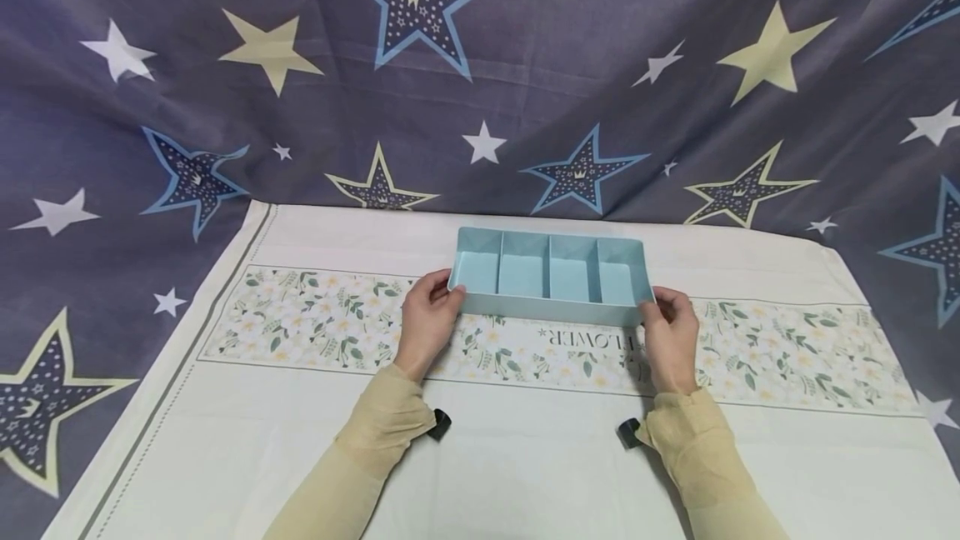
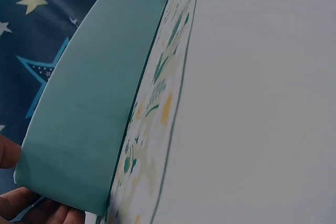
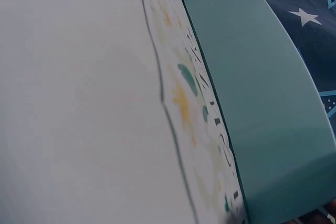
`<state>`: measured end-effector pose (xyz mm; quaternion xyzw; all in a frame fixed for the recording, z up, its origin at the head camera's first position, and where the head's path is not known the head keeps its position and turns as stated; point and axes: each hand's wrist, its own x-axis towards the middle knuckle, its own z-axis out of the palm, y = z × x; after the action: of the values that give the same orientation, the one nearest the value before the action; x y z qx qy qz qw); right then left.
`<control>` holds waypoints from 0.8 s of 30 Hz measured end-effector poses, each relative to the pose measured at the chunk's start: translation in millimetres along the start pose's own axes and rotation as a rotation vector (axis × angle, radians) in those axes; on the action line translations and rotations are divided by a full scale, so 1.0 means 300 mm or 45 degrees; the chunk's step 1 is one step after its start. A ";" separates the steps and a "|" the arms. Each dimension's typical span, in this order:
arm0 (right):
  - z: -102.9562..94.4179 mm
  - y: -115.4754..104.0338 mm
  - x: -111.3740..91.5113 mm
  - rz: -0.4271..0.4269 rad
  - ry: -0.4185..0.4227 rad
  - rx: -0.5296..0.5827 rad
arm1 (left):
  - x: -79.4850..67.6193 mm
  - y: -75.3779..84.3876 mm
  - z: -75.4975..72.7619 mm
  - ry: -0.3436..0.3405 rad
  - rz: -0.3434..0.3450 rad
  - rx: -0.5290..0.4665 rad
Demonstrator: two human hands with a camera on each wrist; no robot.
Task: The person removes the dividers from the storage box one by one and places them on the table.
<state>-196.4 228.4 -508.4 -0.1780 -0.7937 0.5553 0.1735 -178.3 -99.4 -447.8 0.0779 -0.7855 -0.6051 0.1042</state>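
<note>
A light blue rectangular organizer box [image 1: 551, 309] with several open compartments in a row sits on the tablecloth, its long side facing me. My left hand [image 1: 429, 319] grips its left end, thumb at the near corner and fingers round the short side. At the opposite end my right hand [image 1: 670, 338] holds the near right corner the same way. In the left wrist view the box's long front wall [image 2: 89, 93] fills the left side, with fingertips [image 2: 44, 211] at its end. The right wrist view shows the same wall [image 3: 262, 87], my right fingers mostly out of sight.
A white tablecloth [image 1: 525, 457] with a floral band [image 1: 315, 319] and printed lettering covers the table. Behind it hangs a dark curtain [image 1: 555, 98] patterned with stars. Black straps [image 1: 440, 425] show at the inner side of both sleeved wrists.
</note>
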 end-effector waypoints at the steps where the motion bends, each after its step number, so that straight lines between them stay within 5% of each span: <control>1: 0.001 -0.001 -0.002 -0.001 -0.006 0.003 | -0.002 0.000 -0.003 0.003 0.001 0.017; 24: 0.025 -0.041 -0.053 -0.006 -0.105 -0.038 | -0.012 -0.011 -0.060 0.050 0.024 0.000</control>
<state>-187.3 210.7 -500.4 -0.1557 -0.8088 0.5497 0.1394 -170.3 -116.1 -446.9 0.0823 -0.7839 -0.6025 0.1254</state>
